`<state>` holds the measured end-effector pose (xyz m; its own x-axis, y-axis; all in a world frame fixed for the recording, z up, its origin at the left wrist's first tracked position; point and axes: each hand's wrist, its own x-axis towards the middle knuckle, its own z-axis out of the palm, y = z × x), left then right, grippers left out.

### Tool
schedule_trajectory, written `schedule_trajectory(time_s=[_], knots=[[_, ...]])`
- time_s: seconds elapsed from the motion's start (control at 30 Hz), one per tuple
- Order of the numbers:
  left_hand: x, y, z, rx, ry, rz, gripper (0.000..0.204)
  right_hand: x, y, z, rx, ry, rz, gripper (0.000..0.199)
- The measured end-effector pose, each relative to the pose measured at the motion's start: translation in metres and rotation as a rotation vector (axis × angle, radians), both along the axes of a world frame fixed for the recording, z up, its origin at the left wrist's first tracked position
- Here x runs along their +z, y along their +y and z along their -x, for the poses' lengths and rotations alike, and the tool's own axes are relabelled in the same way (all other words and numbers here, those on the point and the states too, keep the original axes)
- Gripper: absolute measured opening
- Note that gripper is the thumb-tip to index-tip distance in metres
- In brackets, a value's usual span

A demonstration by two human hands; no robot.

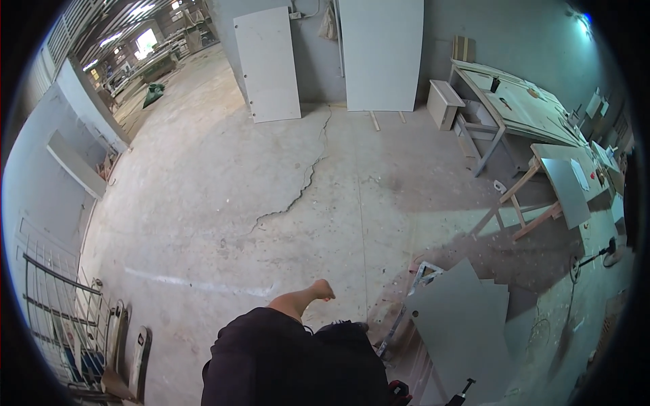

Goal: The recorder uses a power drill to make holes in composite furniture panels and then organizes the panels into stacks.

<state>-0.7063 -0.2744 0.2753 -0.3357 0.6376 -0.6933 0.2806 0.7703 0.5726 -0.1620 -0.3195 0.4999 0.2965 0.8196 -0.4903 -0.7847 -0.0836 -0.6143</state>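
Observation:
My left hand reaches forward from a black sleeve, above the concrete floor. Its fingers look curled in, and nothing shows in them. My right hand is out of sight. Black clothing fills the bottom middle of the head view. Close to its right edge is a red and black object, cut off by the frame, whose kind I cannot make out. A black tool-like piece shows further right along the bottom edge.
Grey panels lean in a stack at the near right, beside a metal frame. A metal rack stands at the left. White boards lean against the back wall. Worktables line the right side. A crack crosses the floor.

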Motion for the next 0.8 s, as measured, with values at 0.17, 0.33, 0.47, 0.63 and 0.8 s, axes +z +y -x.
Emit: schedule_trajectory(time_s=[0.17, 0.33, 0.47, 0.63, 0.8], knots=[[-0.001, -0.029, 0.005, 0.189, -0.124, -0.019, 0.02, -0.014, 0.006, -0.006, 0.101, 0.009, 0.1, 0.027], [-0.006, -0.025, -0.005, 0.261, -0.196, -0.022, 0.036, -0.03, 0.005, 0.009, 0.087, -0.275, -0.147, 0.009], [-0.004, -0.016, -0.009, 0.074, 0.056, -0.025, 0.044, -0.025, 0.013, 0.001, 0.266, 0.014, 0.029, 0.009], [-0.025, -0.013, -0.013, 0.11, 0.153, -0.112, 0.04, -0.014, 0.024, -0.009, 0.306, 0.112, 0.091, 0.013], [-0.046, -0.028, -0.008, 0.047, 0.242, -0.135, 0.036, -0.011, 0.03, -0.001, 0.291, 0.039, 0.14, 0.018]])
